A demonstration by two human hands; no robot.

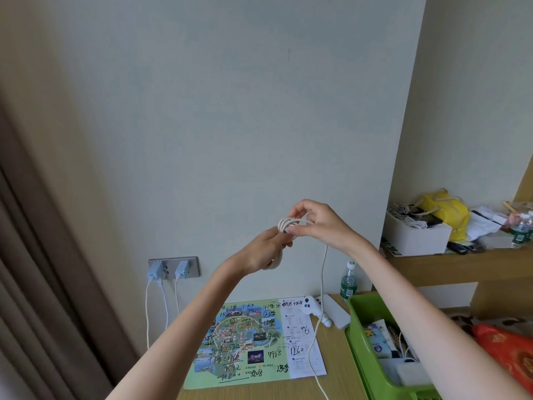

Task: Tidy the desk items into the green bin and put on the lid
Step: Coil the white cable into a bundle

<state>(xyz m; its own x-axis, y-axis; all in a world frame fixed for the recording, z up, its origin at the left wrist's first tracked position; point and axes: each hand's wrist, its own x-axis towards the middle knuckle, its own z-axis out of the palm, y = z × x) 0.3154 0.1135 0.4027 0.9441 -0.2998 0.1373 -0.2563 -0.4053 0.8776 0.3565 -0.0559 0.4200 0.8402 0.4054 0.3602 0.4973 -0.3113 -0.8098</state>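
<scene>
Both hands are raised in front of the wall, holding a white cable [288, 225] wound into loops. My left hand [265, 249] grips the lower part of the coil. My right hand [311, 220] pinches the upper loops. The cable's free end hangs down to the desk and runs off the bottom edge. The green bin [363, 350] stands at the lower right, holding several small packets and boxes; my right forearm crosses over it. No lid is in view.
A printed map [253, 342] with handwritten numbers lies on the wooden desk. A white controller [311, 306], a white box [336, 310] and a water bottle [349, 281] sit behind the bin. Chargers [173, 269] fill the wall socket. A cluttered shelf [438, 255] is at right.
</scene>
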